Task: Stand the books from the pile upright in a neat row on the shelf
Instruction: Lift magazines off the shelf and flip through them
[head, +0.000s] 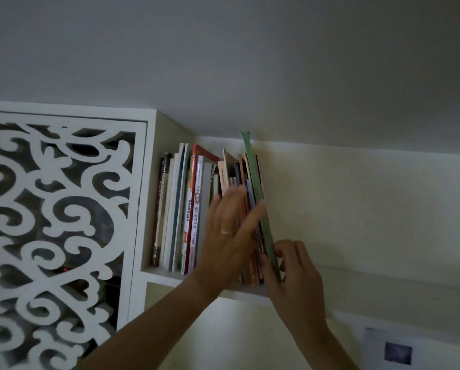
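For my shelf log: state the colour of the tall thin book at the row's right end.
Green; the tall thin book shows best in the head view.

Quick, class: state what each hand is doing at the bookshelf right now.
Left hand: open, straight fingers pressing flat against the row of books.
Right hand: closed, pinching the lower edge of the tall green book.

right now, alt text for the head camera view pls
A person's left hand lies flat against a row of upright books on a white shelf, while the right hand pinches a tall green book at the row's right end. A white carved panel stands left.
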The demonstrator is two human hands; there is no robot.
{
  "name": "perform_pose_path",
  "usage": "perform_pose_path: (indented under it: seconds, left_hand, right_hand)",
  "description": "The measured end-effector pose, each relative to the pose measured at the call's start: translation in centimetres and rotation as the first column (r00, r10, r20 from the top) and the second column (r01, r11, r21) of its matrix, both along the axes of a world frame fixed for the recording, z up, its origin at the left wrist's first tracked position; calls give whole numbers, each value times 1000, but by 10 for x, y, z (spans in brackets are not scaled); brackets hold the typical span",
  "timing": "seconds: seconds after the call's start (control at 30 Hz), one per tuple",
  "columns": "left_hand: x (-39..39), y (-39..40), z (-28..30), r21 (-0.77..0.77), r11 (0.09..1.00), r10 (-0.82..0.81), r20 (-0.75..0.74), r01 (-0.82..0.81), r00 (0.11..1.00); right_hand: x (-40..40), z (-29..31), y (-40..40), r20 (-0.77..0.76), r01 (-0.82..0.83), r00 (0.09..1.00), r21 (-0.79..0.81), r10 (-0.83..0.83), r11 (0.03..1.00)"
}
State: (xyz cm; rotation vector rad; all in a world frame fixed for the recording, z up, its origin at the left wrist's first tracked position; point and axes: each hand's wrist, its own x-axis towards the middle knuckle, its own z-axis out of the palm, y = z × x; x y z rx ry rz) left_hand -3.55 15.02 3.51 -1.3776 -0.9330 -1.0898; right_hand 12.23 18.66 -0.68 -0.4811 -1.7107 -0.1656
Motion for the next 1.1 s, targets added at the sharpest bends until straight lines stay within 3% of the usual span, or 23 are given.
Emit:
perform_pose_path:
  seconds: [0.13, 0.23, 0.37, 0.57, 0.73, 0.87, 1.1]
  left_hand:
    - [-6, -17, 25, -125, 965, 153, -440, -229, 885]
    - [-13, -27, 38, -188, 929, 168, -550, -317, 818]
    - [-10, -35, 49, -143, 940, 160, -617, -310, 770]
    - [-10, -44, 54, -106, 973, 93, -633, -206, 768]
    - [3, -42, 65, -179, 905, 216, -589, -386, 779]
    - [21, -39, 70, -217, 831, 321, -566, -513, 759]
    - [28, -53, 88, -271, 775, 259, -689, -572, 677]
  right_hand:
    - [2, 2, -5, 11, -1, 1000, -5, 1, 1000]
    - [12, 2, -5, 16, -184, 982, -166, 189, 969]
    - [28, 4, 0, 51, -273, 952, -296, 301, 915]
    - [38, 29, 3, 162, -220, 941, -375, 297, 901]
    - [32, 41, -4, 249, -77, 950, -396, 188, 915]
    - [28, 35, -8, 220, -82, 957, -422, 190, 903]
    - [20, 32, -3, 143, -38, 981, -516, 129, 856]
